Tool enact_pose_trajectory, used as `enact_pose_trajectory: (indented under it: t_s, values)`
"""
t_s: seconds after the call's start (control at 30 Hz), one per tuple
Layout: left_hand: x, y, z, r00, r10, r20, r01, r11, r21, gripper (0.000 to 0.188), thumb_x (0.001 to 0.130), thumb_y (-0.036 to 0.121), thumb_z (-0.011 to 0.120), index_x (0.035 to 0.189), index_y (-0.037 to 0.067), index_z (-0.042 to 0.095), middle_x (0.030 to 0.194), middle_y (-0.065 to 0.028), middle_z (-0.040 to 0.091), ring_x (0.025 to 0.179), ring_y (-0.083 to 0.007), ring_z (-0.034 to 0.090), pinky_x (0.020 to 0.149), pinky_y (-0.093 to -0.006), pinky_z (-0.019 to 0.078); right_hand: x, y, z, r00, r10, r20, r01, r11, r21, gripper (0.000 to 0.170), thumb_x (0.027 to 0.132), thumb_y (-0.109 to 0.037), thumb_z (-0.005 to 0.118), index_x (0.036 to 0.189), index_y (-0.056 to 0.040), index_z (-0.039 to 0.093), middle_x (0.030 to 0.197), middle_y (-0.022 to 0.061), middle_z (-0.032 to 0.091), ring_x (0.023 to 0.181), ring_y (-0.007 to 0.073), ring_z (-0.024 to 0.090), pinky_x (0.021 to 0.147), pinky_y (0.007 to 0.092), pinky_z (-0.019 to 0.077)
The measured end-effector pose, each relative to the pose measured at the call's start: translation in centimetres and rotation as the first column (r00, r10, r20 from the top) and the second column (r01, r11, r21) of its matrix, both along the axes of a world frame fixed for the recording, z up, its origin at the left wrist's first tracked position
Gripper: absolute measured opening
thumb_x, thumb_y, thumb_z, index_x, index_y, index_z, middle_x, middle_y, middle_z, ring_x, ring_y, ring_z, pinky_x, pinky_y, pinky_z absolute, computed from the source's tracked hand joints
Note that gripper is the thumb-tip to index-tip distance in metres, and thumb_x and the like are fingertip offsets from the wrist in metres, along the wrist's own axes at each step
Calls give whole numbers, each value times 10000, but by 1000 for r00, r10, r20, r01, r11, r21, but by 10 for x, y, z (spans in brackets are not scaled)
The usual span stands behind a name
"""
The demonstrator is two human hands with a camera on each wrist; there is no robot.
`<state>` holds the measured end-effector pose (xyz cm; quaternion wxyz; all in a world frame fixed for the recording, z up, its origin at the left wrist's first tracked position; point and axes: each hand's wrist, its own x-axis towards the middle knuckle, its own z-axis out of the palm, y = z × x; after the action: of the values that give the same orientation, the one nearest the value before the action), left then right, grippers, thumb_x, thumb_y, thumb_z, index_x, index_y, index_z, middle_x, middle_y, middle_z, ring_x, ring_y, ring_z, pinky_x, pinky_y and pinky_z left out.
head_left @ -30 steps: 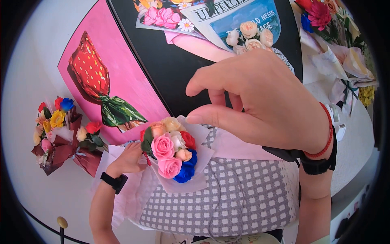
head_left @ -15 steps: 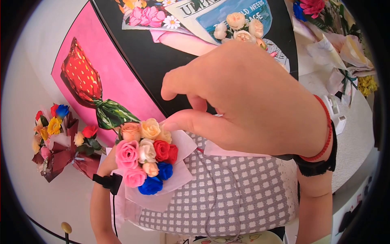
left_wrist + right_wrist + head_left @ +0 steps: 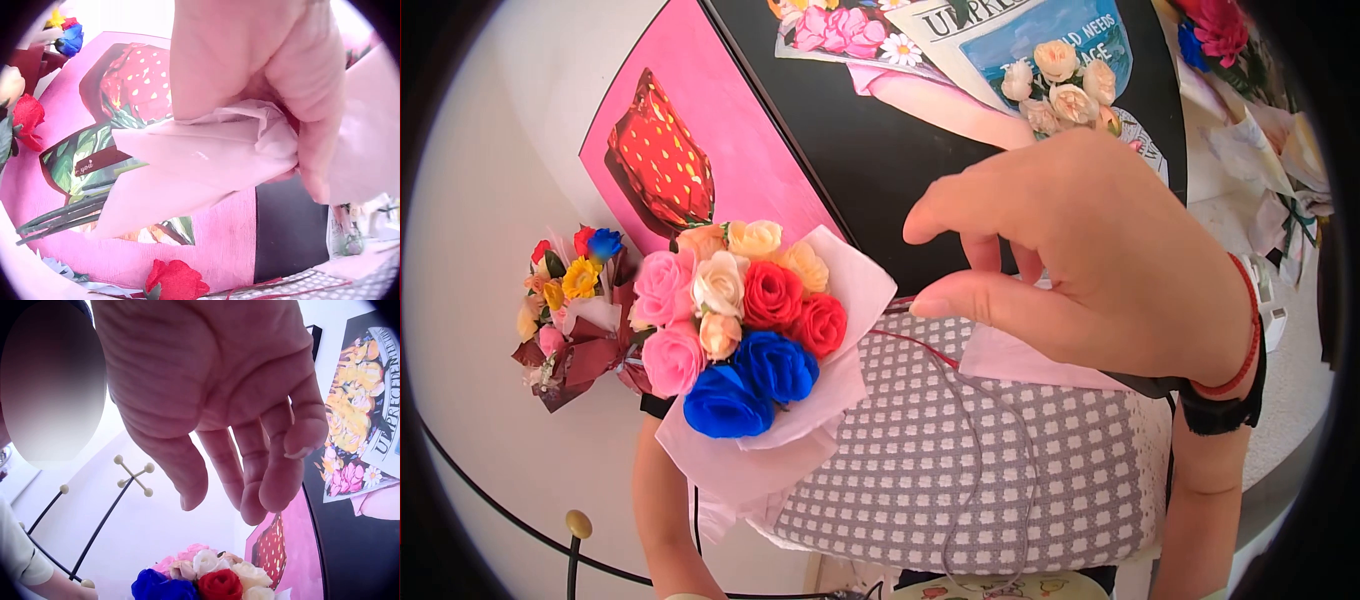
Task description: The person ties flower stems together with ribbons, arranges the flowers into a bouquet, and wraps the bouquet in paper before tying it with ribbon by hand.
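A bouquet (image 3: 722, 285) of pink, cream, red and blue roses in pale pink paper is held up over the table's left side. Behind it in the head view, my left hand (image 3: 269, 69) is hidden. In the left wrist view this hand grips the gathered pink wrapping paper (image 3: 206, 169), with green stems (image 3: 62, 219) poking out of the lower end. A dark red "you" label (image 3: 103, 161) shows beside the stems. To the bouquet's right, my right hand (image 3: 1050, 255) hangs in the air, fingers loosely bent, thumb apart and nothing in it.
A bouquet in dark red wrap (image 3: 595, 335) lies at the left. A grey checked cloth (image 3: 960, 470) carries a pink paper sheet (image 3: 1030, 360) and thin cords. Behind stand a pink painted panel (image 3: 740, 140) and a black panel (image 3: 840, 150). A loose red rose (image 3: 175, 281) lies nearby.
My left hand has raised the bouquet towards the head camera and tilted its blooms up, so the hand is now hidden behind it. My right hand keeps its bent, empty pose.
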<state>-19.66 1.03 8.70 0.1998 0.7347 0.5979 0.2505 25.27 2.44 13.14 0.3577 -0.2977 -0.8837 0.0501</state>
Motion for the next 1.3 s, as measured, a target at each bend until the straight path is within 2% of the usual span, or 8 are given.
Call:
enact_pose_trajectory:
  t_s: [0.03, 0.3, 0.37, 0.63, 0.97, 1.17, 1.23, 1.3]
  values:
    - [2, 1, 0, 1000, 2, 11, -2, 1000, -4, 534, 642, 130, 752, 1106, 33, 505, 1049, -81, 544, 972, -185, 513, 836, -300, 417, 3, 12, -18, 966, 210, -154, -146, 927, 346, 195, 699, -204, 677, 757, -42, 588, 541, 28, 528, 447, 153, 509, 401, 267, 353]
    - [53, 20, -14, 994, 4, 112, -10, 999, 48, 525, 645, 120, 749, 1104, 28, 510, 1043, -76, 551, 971, -182, 515, 837, -300, 418, -6, 0, -16, 970, 233, 67, -242, 928, 282, 176, 709, -255, 659, 724, -91, 599, 598, 20, 525, 551, 216, 552, 461, 290, 399]
    - [68, 29, -13, 990, -6, 139, -3, 998, 66, 523, 646, 117, 749, 1103, 26, 511, 1041, -75, 552, 970, -181, 515, 838, -300, 418, -12, -1, -19, 928, 370, 48, -368, 886, 282, 180, 696, -216, 641, 756, -61, 573, 636, 92, 561, 597, 285, 576, 501, 369, 436]
    - [106, 51, -12, 966, -37, 258, 26, 999, 45, 514, 649, 107, 746, 1100, 22, 517, 1035, -71, 559, 968, -178, 517, 839, -300, 419, -26, -3, -22, 987, 158, 30, -144, 786, 601, 174, 687, -229, 658, 797, -107, 600, 629, -4, 531, 547, 172, 555, 449, 285, 405]
    - [109, 39, -34, 928, -25, 371, 50, 997, -59, 503, 652, 94, 744, 1097, 15, 524, 1027, -65, 568, 966, -174, 520, 840, -300, 420, -26, -12, -19, 952, 303, -44, -256, 866, 429, 91, 629, -116, 573, 667, -75, 501, 593, 53, 499, 544, 204, 560, 446, 317, 417]
    - [123, 39, -32, 902, -8, 432, 78, 987, -143, 496, 654, 87, 742, 1095, 12, 528, 1022, -62, 573, 965, -172, 522, 841, -300, 421, -25, 1, -21, 975, 212, -64, -140, 815, 562, 72, 634, -107, 573, 675, -71, 526, 607, 43, 516, 558, 206, 565, 452, 311, 425]
    - [139, 27, -25, 928, -4, 372, 52, 992, -118, 444, 670, 52, 722, 1077, 3, 551, 1037, -75, 578, 993, -169, 512, 880, -313, 401, -28, 3, -21, 953, 222, -208, -41, 770, 636, 43, 635, -79, 556, 653, -71, 518, 626, 36, 534, 568, 201, 570, 455, 307, 429]
    - [145, 22, -23, 883, -99, 460, 167, 980, -111, 401, 679, 63, 712, 1049, -6, 573, 1048, -77, 577, 991, -163, 515, 878, -304, 405, -28, 2, -21, 950, 223, -218, -35, 771, 635, 40, 635, -76, 555, 654, -70, 520, 631, 36, 539, 574, 201, 572, 455, 306, 428]
